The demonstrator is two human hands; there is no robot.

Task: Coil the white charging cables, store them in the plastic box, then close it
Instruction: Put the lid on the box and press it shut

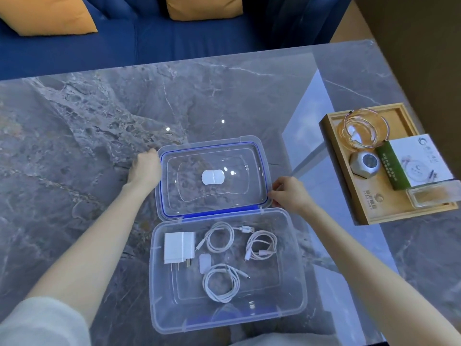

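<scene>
**Lid in both hands, box loaded: risks at the closing step**

Grey marble table [99,121] fills the view, with a blue sofa [174,46] beyond its far edge. Landmark for all places: the clear plastic box [159,283].

- Wooden tray [369,196], well to the right of the box, carries glassware and small items. Not part of the job.
- Lid [214,176], blue-sealed, lies flat on the table just behind the box, along its back rim.
- Left hand [146,168] at the lid's left edge, behind and left of the box; fingers curled round that edge.
- Right hand [287,193] at the lid's right edge, behind and right of the box; fingertips appear to pinch the near corner.
- Inside the box: white charger [178,247] at the left; three coiled white cables, one at back centre [219,237], one at back right [262,243], one at front centre [220,283].

Judgement: coiling and storing look done; closing remains.

Possible trouble:
- Back-centre cable's USB plug points toward the back rim. If the coil springs loose, the lid seal could trap it.
- Uneven lift by the two hands could skew the lid, leaving one side unseated.
- Box is light; a hard press could slide it on the smooth marble.
- Latches, if folded inward, could block the lid; their position is hard to read.
</scene>
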